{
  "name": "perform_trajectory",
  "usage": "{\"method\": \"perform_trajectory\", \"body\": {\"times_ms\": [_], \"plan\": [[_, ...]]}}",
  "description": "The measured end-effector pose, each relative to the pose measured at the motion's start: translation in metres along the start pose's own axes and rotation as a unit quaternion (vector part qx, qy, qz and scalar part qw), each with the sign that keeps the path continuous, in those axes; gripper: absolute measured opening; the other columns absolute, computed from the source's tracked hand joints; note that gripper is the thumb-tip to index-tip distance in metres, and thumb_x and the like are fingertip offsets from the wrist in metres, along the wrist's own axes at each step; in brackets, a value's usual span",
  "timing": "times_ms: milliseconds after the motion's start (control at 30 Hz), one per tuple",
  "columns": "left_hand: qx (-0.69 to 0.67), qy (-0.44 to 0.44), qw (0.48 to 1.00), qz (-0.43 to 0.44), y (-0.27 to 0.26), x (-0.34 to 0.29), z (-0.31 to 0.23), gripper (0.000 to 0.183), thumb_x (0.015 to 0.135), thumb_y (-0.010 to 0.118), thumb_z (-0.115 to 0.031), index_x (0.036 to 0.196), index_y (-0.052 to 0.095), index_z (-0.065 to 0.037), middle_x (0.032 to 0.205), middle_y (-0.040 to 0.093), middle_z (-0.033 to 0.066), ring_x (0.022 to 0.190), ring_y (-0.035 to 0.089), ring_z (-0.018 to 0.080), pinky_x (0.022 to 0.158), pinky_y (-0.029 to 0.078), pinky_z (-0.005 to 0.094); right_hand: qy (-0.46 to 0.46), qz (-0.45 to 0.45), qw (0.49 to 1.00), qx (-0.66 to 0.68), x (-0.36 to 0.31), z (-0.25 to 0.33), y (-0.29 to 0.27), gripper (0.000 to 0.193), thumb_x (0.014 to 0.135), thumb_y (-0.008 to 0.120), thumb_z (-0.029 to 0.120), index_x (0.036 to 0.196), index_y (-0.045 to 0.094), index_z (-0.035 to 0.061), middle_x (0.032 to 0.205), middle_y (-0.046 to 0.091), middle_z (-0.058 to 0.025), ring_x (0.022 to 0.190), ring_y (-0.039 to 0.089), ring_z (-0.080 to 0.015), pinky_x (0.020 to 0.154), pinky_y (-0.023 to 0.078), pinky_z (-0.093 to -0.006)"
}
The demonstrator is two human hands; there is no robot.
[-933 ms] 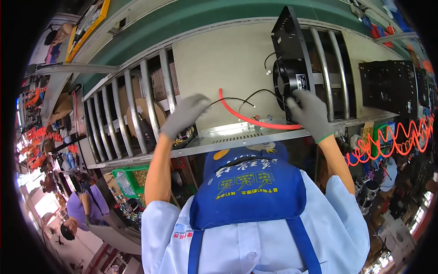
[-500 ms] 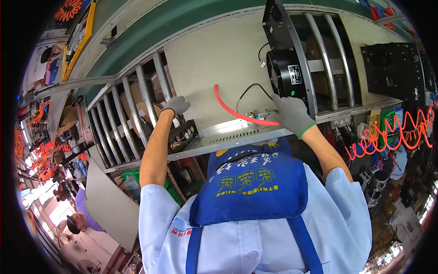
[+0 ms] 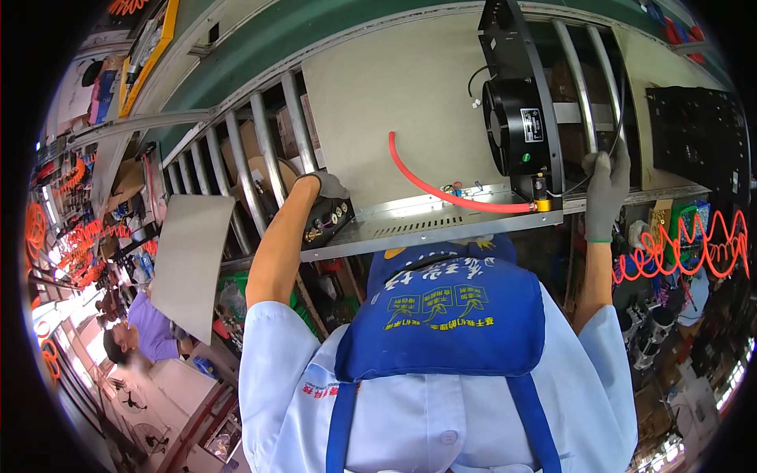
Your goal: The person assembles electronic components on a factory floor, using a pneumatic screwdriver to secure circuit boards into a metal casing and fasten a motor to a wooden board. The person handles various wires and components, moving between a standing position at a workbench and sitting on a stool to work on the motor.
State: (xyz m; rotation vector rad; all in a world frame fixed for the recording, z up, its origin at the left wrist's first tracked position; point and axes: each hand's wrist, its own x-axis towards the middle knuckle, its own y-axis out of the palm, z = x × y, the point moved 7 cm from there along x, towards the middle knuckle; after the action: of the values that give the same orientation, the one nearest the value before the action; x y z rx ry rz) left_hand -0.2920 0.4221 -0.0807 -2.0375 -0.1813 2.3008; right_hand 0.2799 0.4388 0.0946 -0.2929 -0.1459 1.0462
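Note:
My left hand (image 3: 333,187), in a grey glove, is closed over the upper edge of a small black end panel (image 3: 330,222) with round fittings; its fingertips are partly hidden. Outside the chassis's right side, my gloved right hand (image 3: 607,193) pinches a thin black cable (image 3: 576,189). That cable loops from a black-and-brass valve (image 3: 542,197) to my fingers and rises above them. A red hose (image 3: 430,188) runs from the valve across the slotted metal chassis (image 3: 402,229). A black fan (image 3: 516,126) is fixed to the upright black panel (image 3: 544,94).
Metal rollers (image 3: 264,150) lie left of the pale board (image 3: 371,87), with more at right. A perforated black plate (image 3: 698,138) lies far right, above a coiled red air hose (image 3: 686,256). A person in purple (image 3: 154,327) sits at left beyond a grey sheet (image 3: 193,260).
My right hand has left the valve area and moved right, past the black panel, with the cable. The valve now shows. My left hand has come down onto the end panel.

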Motion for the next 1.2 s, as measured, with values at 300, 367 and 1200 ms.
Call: {"method": "perform_trajectory", "body": {"times_ms": [300, 367, 1200], "plan": [[0.047, 0.088, 0.995, 0.017, 0.006, 0.027, -0.014, 0.041, 0.077, 0.07, -0.03, 0.109, 0.074, -0.003, 0.107, 0.073, 0.0151, 0.092, 0.069, 0.0264, 0.08, 0.056, 0.042, 0.216, 0.074, 0.962, 0.148, -0.047, -0.18, 0.01, 0.042, 0.093, 0.055, 0.01, 0.132, 0.056, -0.0061, 0.105, 0.067, -0.0087, 0.089, 0.064, -0.0121, 0.077, 0.051, -0.0258], [0.193, 0.035, 0.981, -0.009, 0.011, 0.044, -0.008, 0.039, 0.074, 0.072, -0.029, 0.103, 0.076, -0.004, 0.101, 0.074, 0.0146, 0.088, 0.069, 0.0254, 0.078, 0.056, 0.0414, 0.241, 0.131, 0.955, 0.111, -0.061, -0.201, 0.01, 0.038, 0.097, 0.051, 0.015, 0.128, 0.059, -0.0046, 0.109, 0.066, -0.0088, 0.094, 0.064, -0.0132, 0.082, 0.052, -0.027], [-0.496, 0.003, 0.562, -0.662, 0.09, -0.254, 0.082, 0.034, 0.092, 0.055, -0.011, 0.119, 0.064, 0.009, 0.095, 0.07, 0.011, 0.085, 0.062, 0.0112, 0.077, 0.05, 0.0272, 0.198, 0.204, 0.956, 0.074, -0.06, -0.242, 0.013, 0.041, 0.096, 0.057, 0.021, 0.127, 0.058, -0.0063, 0.114, 0.066, -0.0096, 0.101, 0.062, -0.0156, 0.09, 0.051, -0.0304]]}}
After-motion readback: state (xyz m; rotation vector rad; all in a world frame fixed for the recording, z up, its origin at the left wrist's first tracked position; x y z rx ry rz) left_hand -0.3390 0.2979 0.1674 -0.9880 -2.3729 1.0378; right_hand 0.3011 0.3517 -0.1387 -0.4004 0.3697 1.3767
